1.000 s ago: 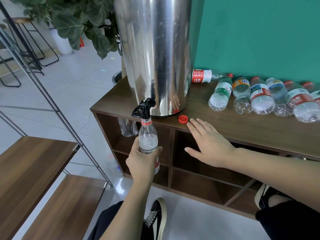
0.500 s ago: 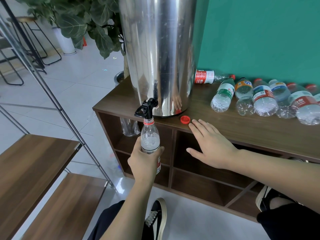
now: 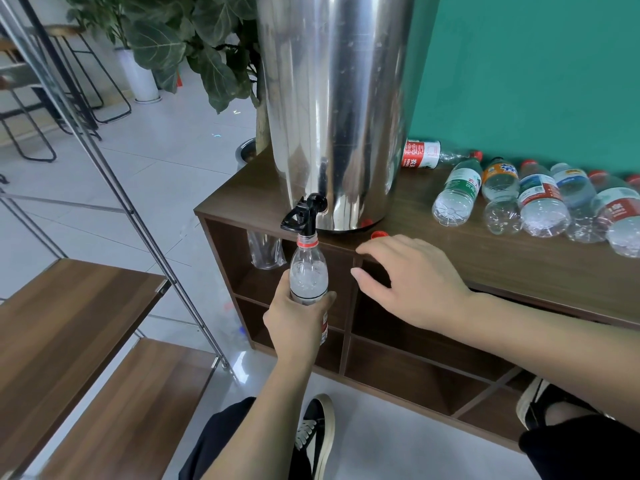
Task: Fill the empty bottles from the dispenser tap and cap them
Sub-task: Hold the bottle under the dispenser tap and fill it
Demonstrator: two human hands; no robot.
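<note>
The left hand [image 3: 298, 323] gripped a clear plastic bottle [image 3: 308, 275] upright, its red-ringed neck right under the black tap [image 3: 304, 216] of the steel dispenser [image 3: 332, 109]. The bottle was uncapped. The right hand [image 3: 412, 282] hovered with relaxed fingers at the surface [image 3: 519, 258] edge, beside a red cap [image 3: 378, 234].

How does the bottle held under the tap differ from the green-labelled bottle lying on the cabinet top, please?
The bottle under the tap stands upright, gripped by the left hand; the green-labelled bottle lies on its side on the cabinet top, untouched. The held bottle's mouth is open beneath the tap; the green-labelled one carries a green cap. Its visible label edge is red and white, not green. Both are clear plastic.
</note>
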